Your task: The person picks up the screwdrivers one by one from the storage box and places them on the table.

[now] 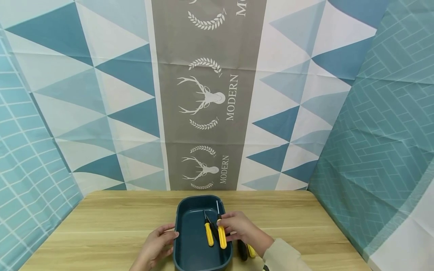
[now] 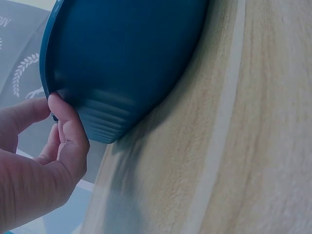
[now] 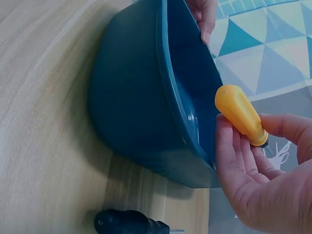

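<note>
A dark blue plastic bin [image 1: 193,254] stands before me. My left hand [image 1: 156,242] pinches its left rim; in the left wrist view the thumb and fingers [image 2: 73,131] meet at the rim. Over the bin's right side, my right hand [image 1: 241,227] holds a screwdriver [image 1: 222,237] by its yellow handle, with the shaft pointing away from me. The yellow handle [image 3: 241,112] lies between thumb and fingers in the right wrist view. Inside the bin lies another yellow-handled screwdriver [image 1: 209,235], with a black-handled tool [image 1: 214,230] beside it, partly hidden by the held one.
Right of the bin, on the wooden table [image 1: 135,210], lie a black-handled screwdriver [image 3: 129,223] and a yellow-handled tool [image 1: 251,251], partly hidden under the right forearm. Patterned cloth [image 1: 207,113] hangs behind the table and along both sides.
</note>
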A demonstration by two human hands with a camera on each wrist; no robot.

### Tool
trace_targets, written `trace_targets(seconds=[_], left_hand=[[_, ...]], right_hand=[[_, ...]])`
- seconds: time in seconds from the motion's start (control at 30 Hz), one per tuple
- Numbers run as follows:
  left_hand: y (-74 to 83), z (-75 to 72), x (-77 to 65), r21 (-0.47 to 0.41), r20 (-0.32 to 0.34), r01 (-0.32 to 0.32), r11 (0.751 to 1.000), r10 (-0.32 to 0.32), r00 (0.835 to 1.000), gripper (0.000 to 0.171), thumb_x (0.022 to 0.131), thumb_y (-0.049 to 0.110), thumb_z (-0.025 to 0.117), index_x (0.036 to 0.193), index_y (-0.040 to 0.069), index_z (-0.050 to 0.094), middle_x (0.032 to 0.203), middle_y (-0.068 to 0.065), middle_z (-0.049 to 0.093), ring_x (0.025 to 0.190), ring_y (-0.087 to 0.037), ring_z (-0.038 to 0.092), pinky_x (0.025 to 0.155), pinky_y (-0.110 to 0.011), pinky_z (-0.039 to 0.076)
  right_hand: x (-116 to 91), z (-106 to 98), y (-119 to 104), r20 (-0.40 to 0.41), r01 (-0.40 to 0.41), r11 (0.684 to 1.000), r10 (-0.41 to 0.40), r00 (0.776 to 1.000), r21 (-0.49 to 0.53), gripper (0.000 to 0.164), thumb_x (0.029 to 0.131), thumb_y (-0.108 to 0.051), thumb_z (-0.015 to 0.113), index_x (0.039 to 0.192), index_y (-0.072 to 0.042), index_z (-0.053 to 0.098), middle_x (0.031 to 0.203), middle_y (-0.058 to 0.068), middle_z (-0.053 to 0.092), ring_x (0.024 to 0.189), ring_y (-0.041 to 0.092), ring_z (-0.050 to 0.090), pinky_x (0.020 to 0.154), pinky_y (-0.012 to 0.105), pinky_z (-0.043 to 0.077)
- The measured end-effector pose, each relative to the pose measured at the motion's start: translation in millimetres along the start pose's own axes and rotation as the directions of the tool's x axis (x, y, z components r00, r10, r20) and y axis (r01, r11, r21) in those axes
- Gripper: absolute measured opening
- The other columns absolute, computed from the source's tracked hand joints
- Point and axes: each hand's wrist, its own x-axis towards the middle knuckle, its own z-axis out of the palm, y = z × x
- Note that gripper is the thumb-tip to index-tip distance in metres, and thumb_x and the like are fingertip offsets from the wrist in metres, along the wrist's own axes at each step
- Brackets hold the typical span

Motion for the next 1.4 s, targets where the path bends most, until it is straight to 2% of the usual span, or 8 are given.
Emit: trace_targets(seconds=[0.27,0.5,0.63,1.1,1.4], left_hand=[[0.2,-0.3,-0.2,0.001,-0.009,0.012,1.000,-0.012,1.000,0.060,0.086,0.020,0.066,0.134,-0.004,0.040,0.095,-0.003,0.066,0.079,-0.014,0.065,0.062,-0.026,0.052],[-0.1,0.1,0.2,0.001,-0.016,0.012,1.000,-0.012,1.000,0.060,0.085,0.020,0.066,0.134,-0.004,0.040,0.094,-0.003,0.066,0.079,-0.014,0.065,0.062,-0.026,0.051],[0.0,0.1,0.4,-0.002,-0.013,0.009,1.000,-0.009,1.000,0.060,0.085,0.020,0.066,0.133,-0.004,0.040,0.094,-0.003,0.066,0.079,-0.014,0.065,0.061,-0.025,0.051],[0.5,0.3,-0.5,0.005,-0.019,0.015,1.000,-0.015,1.000,0.060,0.085,0.020,0.066,0.133,-0.005,0.040,0.096,-0.006,0.065,0.079,-0.015,0.064,0.061,-0.027,0.052],[0.2,0.0,-0.9,0.008,-0.016,0.011,1.000,-0.011,1.000,0.060,0.085,0.020,0.066,0.133,-0.005,0.041,0.094,-0.005,0.066,0.079,-0.015,0.065,0.061,-0.026,0.052]], right_hand=[[0,-3,3,-0.007,0.003,1.000,-0.003,1.000,0.002,0.047,0.082,-0.015,0.066,0.121,0.008,0.050,0.098,0.016,0.065,0.075,0.017,0.062,0.071,0.042,0.057],[2,-8,5,-0.019,-0.001,1.000,0.001,1.000,0.005,0.044,0.083,-0.014,0.065,0.119,0.007,0.051,0.089,0.008,0.064,0.071,0.016,0.060,0.068,0.040,0.057],[2,-12,6,-0.023,0.004,1.000,-0.004,1.000,0.007,0.042,0.083,-0.014,0.065,0.117,0.006,0.052,0.088,0.008,0.065,0.070,0.015,0.061,0.067,0.038,0.057],[-1,-26,13,-0.030,0.016,1.000,-0.016,0.999,-0.006,0.046,0.083,-0.014,0.064,0.120,0.009,0.049,0.097,0.016,0.065,0.075,0.018,0.063,0.069,0.039,0.056],[-4,-37,20,-0.066,0.010,1.000,-0.009,0.998,0.004,0.052,0.082,-0.014,0.065,0.124,0.010,0.045,0.096,0.013,0.064,0.076,0.019,0.061,0.068,0.038,0.056]])
